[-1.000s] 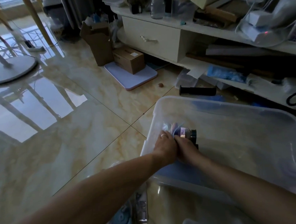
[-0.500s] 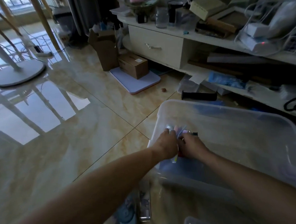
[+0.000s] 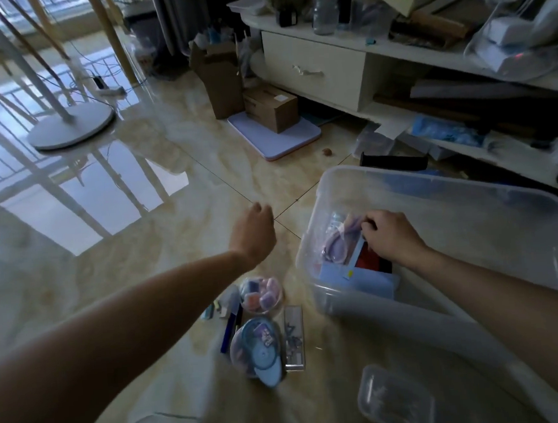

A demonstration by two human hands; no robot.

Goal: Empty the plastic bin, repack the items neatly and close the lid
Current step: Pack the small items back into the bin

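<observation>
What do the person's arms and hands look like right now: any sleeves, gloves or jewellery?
Both forearms are bare up to the frame edge: no sleeves show. The left hand and right hand wear no gloves. No watch or bracelet is on either wrist. No ring can be made out in this view; the left fingers are turned away and partly hidden.

Clear plastic bin holds my lilac pouch, pale blue card; beige marbled floor tiles.
</observation>
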